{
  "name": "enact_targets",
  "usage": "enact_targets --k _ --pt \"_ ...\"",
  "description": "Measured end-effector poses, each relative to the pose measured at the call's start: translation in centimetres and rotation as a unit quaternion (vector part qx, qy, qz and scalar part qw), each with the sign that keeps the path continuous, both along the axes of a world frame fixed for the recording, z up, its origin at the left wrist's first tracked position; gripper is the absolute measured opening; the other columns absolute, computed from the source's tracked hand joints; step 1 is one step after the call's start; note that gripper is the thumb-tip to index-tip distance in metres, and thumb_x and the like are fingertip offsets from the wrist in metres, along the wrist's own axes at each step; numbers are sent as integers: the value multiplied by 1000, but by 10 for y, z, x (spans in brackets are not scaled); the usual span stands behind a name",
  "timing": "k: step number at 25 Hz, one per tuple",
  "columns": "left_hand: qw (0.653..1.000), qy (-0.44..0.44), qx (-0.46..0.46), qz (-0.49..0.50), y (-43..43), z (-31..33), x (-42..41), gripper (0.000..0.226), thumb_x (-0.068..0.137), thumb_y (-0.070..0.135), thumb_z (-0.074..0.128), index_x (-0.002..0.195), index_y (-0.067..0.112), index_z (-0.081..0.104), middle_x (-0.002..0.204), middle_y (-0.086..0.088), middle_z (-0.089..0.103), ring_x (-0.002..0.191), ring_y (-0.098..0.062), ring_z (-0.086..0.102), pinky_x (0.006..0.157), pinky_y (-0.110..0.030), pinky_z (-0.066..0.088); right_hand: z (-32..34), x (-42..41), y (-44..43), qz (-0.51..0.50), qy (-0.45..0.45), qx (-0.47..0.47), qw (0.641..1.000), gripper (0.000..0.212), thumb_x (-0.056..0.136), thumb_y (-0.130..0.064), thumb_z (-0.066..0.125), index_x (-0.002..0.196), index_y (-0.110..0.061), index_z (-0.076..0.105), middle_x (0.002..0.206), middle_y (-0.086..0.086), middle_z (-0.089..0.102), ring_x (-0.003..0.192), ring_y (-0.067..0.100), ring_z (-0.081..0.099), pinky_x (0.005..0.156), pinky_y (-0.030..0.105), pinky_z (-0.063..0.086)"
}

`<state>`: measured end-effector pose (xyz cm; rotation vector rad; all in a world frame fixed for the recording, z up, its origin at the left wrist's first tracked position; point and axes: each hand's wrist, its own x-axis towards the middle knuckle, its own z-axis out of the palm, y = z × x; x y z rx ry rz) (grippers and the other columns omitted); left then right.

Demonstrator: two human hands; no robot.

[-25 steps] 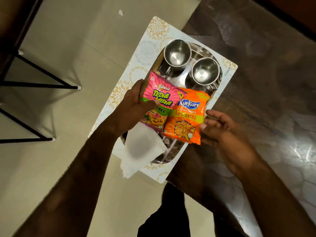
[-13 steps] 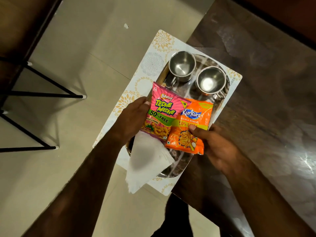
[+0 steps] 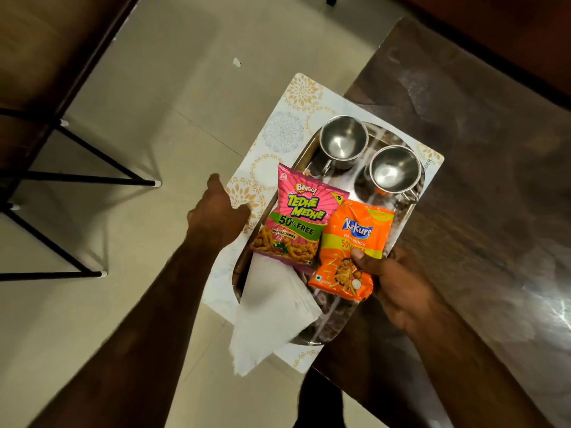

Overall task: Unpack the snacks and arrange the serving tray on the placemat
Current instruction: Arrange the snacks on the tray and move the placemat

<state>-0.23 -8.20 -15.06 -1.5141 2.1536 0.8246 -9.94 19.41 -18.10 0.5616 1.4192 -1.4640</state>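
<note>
Two snack packets (image 3: 299,225) on tray (image 3: 415,208)

A dark brown table (image 3: 482,186) with a glossy, mottled top is seen filling the right side of the frame, its corner reaching toward the lower centre. A white placemat (image 3: 278,137) printed with gold and grey floral medallions is laid directly on it in the centre of the frame, its left part overhanging the table edge above the pale tiled floor (image 3: 160,88). A steel serving tray (image 3: 411,208) is carried by the placemat.
</note>
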Motion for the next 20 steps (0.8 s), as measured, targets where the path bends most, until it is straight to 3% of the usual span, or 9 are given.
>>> enact_targets --k 2,5,8,10,13,16,20 --pt "999 28 -15 -21 4 6 0 59 86 29 72 137 14 47 132 -12 60 120 -35 58 101 -50 49 0 0 3 -10 -3 -6 1000 55 80 -9 76 134 -3 69 123 20 78 107 37 78 96 58 61" --pt "985 63 -110 -113 18 38 0 30 88 21 67 116 21 58 113 -5 63 99 -31 63 74 -39 51 0 -1 7 -20 2 -6 1000 43 91 -2 71 134 -4 69 120 18 80 100 34 81 90 55 65" --pt "954 60 -213 -200 29 90 1 37 84 12 66 115 28 53 105 -1 56 82 -32 61 59 -34 42 1 -6 14 -20 4 1 1000 32 98 5 63 127 -7 71 108 11 84 84 23 84 72 41 69" --pt "943 60 -229 -236 34 126 -1 42 83 10 67 115 32 51 105 2 55 76 -31 61 57 -36 51 4 -11 18 -13 6 10 1000 31 99 7 61 125 -9 72 113 13 83 82 21 84 68 38 69" --pt "936 41 -230 -262 39 177 -3 38 85 12 63 115 33 52 104 6 58 75 -31 64 59 -41 57 14 -14 19 -9 3 32 999 38 101 6 60 138 0 65 129 24 74 85 25 83 81 48 69" --pt "928 39 -250 -275 41 222 -4 33 86 15 60 112 34 51 97 8 62 70 -32 63 56 -41 56 19 -15 19 -9 7 66 998 42 101 6 61 143 6 60 136 31 68 116 46 71 105 67 53" --pt "918 27 -257 -300 45 251 -8 35 83 14 64 110 34 54 96 8 63 71 -32 64 55 -40 55 24 -12 17 6 34 116 993 40 101 4 64 141 8 61 135 33 67 124 52 66 109 67 50"
